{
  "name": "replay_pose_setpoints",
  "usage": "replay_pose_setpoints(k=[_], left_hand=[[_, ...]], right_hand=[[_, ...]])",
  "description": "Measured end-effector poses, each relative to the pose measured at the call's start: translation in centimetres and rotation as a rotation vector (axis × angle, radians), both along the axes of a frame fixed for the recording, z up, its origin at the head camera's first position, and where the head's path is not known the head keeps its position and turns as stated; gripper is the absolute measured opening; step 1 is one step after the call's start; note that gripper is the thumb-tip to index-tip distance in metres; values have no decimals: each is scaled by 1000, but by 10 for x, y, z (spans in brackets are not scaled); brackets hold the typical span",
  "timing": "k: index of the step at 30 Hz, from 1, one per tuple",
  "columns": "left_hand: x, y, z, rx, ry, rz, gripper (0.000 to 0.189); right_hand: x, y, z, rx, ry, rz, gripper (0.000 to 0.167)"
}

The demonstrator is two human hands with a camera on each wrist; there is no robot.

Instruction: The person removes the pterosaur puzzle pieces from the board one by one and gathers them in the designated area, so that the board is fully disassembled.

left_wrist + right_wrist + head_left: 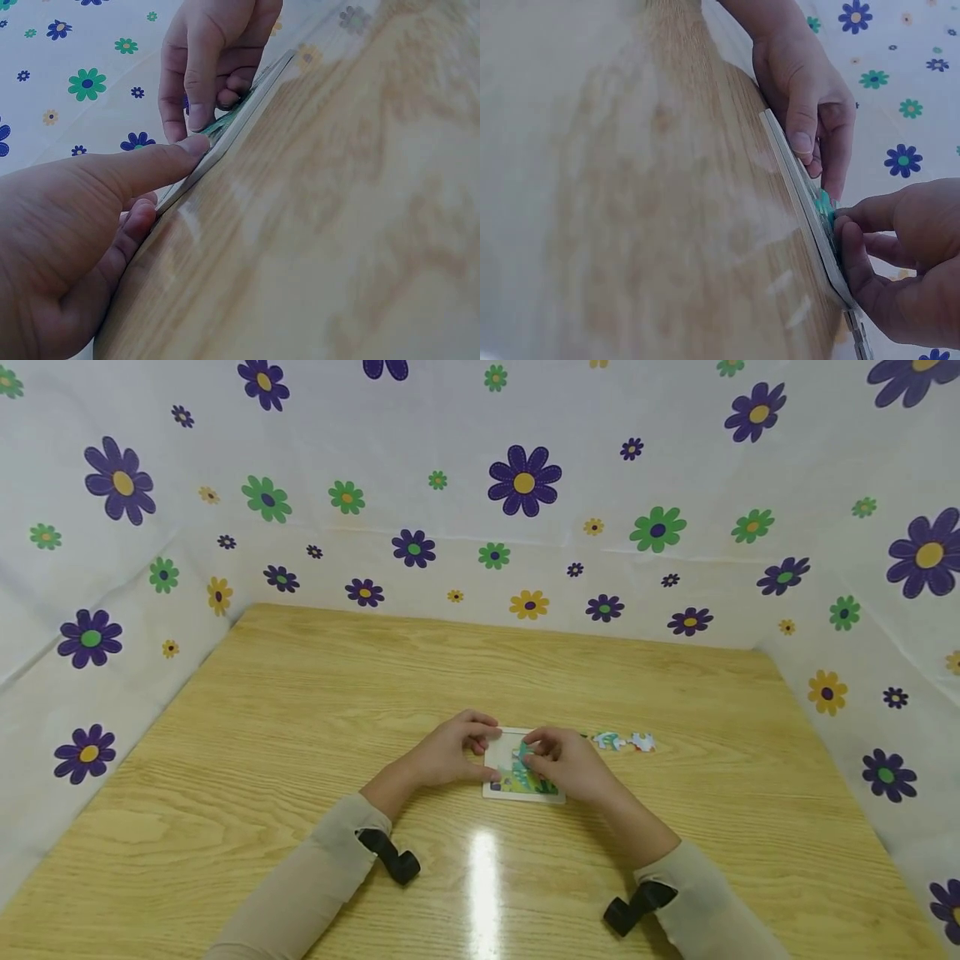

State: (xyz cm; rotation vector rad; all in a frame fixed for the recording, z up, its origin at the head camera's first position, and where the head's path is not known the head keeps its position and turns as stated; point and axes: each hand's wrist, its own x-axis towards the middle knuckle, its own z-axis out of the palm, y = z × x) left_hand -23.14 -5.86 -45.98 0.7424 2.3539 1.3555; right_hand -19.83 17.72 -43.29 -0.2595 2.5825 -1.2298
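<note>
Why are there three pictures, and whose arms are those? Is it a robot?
No robot here: these are a person's own bare hands. The big picture comes from a camera on the person's head, looking forward and down. The other two come from cameras worn on the wrists, so the hands look close and the table tilted.

On the yellowish wood-grain table lies a flat, pale-framed puzzle tray with a colourful picture. The left hand holds its left side. The right hand seems to pinch a small teal puzzle piece over it. More colourful jigsaw pieces lie to the tray's right. Behind everything hangs a white flower-patterned cloth.
</note>
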Motion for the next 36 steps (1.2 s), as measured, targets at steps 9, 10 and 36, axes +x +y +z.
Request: replay_pose_setpoints(k=[9, 10, 36], left_hand=[[1, 0, 0, 1, -6, -1, 71], [1, 0, -1, 1, -7, -2, 70], [-1, 0, -4, 14, 7, 11, 64]], right_hand=[[-2, 2, 1, -127, -77, -19, 23], [-2, 3, 1, -148, -87, -18, 23], [1, 19, 1, -331, -163, -61, 28]])
